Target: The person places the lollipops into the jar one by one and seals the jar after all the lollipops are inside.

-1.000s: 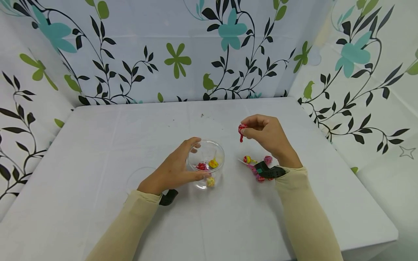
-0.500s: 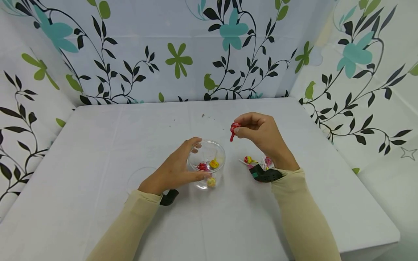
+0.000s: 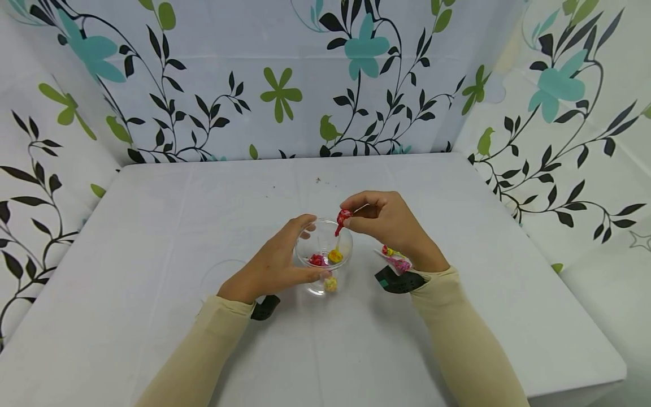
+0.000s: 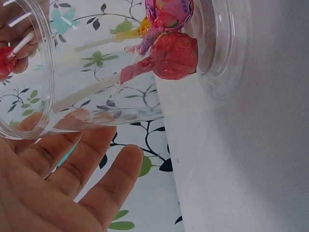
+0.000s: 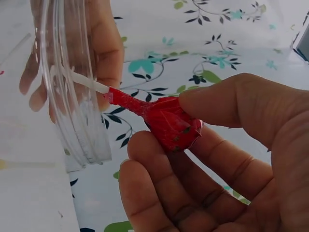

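Observation:
A clear jar [image 3: 316, 290] stands upright, with my left hand [image 3: 277, 260] curled round its side near the rim. Inside it lie a red lollipop [image 4: 176, 55], a pink one [image 4: 170, 12] and yellow ones [image 3: 335, 256]. My right hand [image 3: 389, 226] pinches a red-wrapped lollipop [image 5: 170, 123] by its head between thumb and fingers, above the right part of the jar's mouth. Its white stick [image 5: 89, 82] points down toward the jar's opening in the right wrist view.
Several lollipops [image 3: 399, 263] lie on the white table [image 3: 152, 254] right of the jar, partly hidden by my right wrist. A clear round lid [image 3: 218, 274] lies beside my left wrist. Patterned curtains [image 3: 218, 34] surround the table's back and sides.
My right hand has moved left and a little down with the red lollipop, from above the loose lollipops to the jar's mouth. My left hand keeps its grip on the jar.

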Available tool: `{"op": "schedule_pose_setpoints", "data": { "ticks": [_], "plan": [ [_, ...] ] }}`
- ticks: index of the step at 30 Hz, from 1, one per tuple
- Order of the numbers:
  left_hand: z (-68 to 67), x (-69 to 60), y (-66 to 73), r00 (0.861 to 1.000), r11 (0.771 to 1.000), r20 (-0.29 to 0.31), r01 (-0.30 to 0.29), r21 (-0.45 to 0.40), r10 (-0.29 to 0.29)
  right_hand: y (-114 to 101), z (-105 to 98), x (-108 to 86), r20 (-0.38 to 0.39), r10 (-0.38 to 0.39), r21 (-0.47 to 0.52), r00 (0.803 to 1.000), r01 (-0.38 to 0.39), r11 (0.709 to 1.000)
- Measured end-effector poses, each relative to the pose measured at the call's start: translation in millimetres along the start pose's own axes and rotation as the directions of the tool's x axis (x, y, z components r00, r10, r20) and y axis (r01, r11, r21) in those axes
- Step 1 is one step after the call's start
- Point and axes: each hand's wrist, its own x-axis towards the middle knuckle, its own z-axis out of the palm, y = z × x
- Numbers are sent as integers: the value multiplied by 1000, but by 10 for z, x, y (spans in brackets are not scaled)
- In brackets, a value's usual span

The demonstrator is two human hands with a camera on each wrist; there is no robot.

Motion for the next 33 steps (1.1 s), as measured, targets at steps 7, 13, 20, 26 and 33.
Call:
{"op": "schedule_pose_setpoints", "data": {
  "ticks": [7, 13, 20, 26, 33],
  "plan": [
    [7, -4, -16, 1000, 1000, -1, -11, -12, 11, 7, 81, 3, 52, -17, -75, 999, 21, 997],
    [4, -6, -7, 1000, 1000, -2, -13, -13, 13, 18, 70, 3, 34, -19, -131, 999, 23, 991],
    [-1, -1, -8, 1000, 1000, 1, -28, -1, 28, 61, -80, -30, -21, -5, -176, 1000, 2, 984],
    [-9, -3, 16, 1000, 1000, 5, 1, -12, -1, 199, -306, -93, -91, 71, -223, 993, -90, 971],
    [-18, -11, 30, 1000, 1000, 18, 7, -6, -7, 436, -623, -253, -146, 209, -341, 967, -248, 907]
  ]
}}
